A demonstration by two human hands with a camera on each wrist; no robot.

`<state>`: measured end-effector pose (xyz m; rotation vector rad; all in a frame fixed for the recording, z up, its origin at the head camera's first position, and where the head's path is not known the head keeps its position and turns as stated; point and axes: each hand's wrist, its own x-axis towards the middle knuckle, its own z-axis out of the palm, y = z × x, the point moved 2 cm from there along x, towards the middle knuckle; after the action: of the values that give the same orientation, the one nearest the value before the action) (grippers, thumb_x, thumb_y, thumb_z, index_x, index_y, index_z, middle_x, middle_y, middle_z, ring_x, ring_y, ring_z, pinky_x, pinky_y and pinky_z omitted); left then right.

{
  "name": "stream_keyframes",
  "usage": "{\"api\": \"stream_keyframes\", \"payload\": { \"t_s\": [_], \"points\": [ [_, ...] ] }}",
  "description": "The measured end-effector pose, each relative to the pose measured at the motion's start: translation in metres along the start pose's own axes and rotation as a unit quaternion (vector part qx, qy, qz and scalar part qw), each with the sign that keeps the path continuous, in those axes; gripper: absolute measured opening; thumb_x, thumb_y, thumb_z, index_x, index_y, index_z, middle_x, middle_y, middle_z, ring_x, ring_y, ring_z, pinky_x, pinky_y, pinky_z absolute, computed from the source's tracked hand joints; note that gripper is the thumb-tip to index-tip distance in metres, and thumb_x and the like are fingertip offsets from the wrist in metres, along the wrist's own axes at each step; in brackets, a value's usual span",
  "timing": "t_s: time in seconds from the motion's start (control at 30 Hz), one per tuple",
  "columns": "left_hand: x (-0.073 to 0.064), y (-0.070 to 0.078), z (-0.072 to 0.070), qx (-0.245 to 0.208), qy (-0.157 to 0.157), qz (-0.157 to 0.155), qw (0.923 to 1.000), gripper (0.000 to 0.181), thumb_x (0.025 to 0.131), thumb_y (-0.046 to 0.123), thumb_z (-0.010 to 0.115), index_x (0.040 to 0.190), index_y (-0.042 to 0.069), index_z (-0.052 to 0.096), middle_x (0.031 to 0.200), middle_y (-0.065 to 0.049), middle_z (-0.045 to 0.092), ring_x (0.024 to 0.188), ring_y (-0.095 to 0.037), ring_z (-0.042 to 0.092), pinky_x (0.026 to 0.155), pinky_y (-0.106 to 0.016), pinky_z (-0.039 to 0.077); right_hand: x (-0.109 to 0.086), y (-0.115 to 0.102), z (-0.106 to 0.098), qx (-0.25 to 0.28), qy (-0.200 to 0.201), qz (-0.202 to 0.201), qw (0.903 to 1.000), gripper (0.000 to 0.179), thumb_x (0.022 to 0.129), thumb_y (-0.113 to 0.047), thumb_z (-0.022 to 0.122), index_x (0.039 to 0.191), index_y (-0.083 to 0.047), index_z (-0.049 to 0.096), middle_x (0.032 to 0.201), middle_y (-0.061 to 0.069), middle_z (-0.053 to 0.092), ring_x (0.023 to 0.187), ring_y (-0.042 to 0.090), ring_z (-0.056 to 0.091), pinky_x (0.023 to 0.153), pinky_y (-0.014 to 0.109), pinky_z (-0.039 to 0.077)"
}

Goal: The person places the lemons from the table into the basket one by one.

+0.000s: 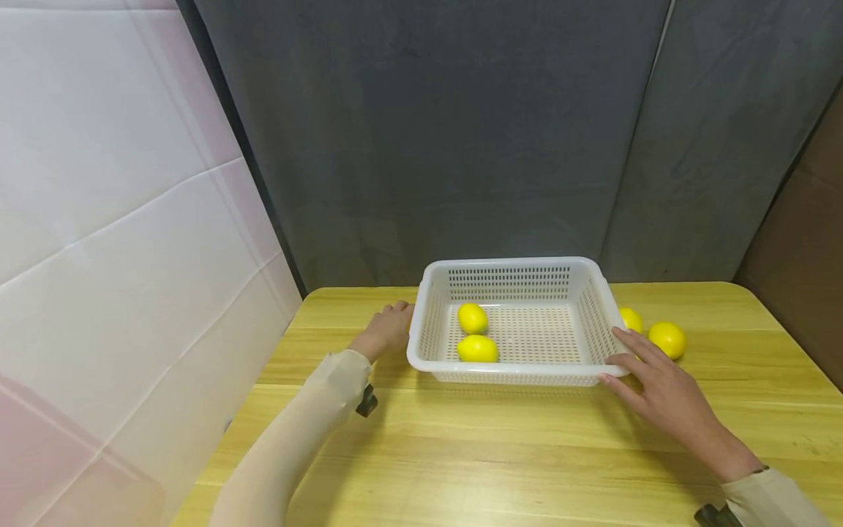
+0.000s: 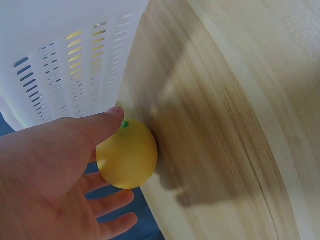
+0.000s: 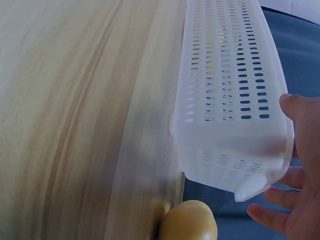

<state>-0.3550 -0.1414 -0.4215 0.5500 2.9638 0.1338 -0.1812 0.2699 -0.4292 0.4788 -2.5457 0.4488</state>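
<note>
A white perforated plastic basket (image 1: 516, 372) stands on the wooden table with two yellow lemons, one lemon (image 1: 473, 318) behind the other lemon (image 1: 477, 349), toward its left side. My left hand (image 1: 390, 328) is beside the basket's left wall. In the left wrist view it holds a yellow lemon (image 2: 131, 157) with a green stem spot between thumb and fingers, close to the basket wall. My right hand (image 1: 665, 391) touches the basket's near right corner, its fingers spread and fairly straight. In the right wrist view the thumb (image 3: 292, 105) rests at the rim.
Right of the basket, two more yellow fruits lie on the table, one fruit (image 1: 667, 339) in front and another fruit (image 1: 631, 320) partly behind the rim. A dark grey panel (image 1: 428, 146) rises behind the table (image 1: 461, 454). A white panel (image 1: 132, 219) is on the left.
</note>
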Motion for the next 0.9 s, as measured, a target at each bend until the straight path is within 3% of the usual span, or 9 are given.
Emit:
{"api": "stream_keyframes", "payload": {
  "t_s": [0.33, 0.9],
  "points": [
    [0.0016, 0.0003, 0.0028, 0.009, 0.021, 0.007, 0.9997, 0.047, 0.098, 0.030, 0.057, 0.141, 0.013, 0.049, 0.146, -0.019, 0.047, 0.128, -0.046, 0.050, 0.098, -0.063, 0.046, 0.0001, 0.0002, 0.0003, 0.001, -0.005, 0.007, 1.0000, 0.026, 0.083, -0.028, 0.078, 0.105, -0.016, 0.071, 0.149, 0.013, 0.050, 0.134, 0.036, 0.046, 0.088, 0.060, 0.052],
    [0.0035, 0.0008, 0.0050, 0.001, 0.039, 0.021, 0.9990, 0.043, 0.098, 0.026, 0.055, 0.137, 0.007, 0.050, 0.141, -0.022, 0.051, 0.119, -0.046, 0.058, 0.095, -0.060, 0.051, -0.0002, -0.0002, 0.0022, 0.005, 0.001, 0.006, 1.0000, 0.026, 0.082, -0.029, 0.079, 0.104, -0.017, 0.071, 0.148, 0.013, 0.051, 0.133, 0.037, 0.047, 0.086, 0.059, 0.053]
  ]
}}
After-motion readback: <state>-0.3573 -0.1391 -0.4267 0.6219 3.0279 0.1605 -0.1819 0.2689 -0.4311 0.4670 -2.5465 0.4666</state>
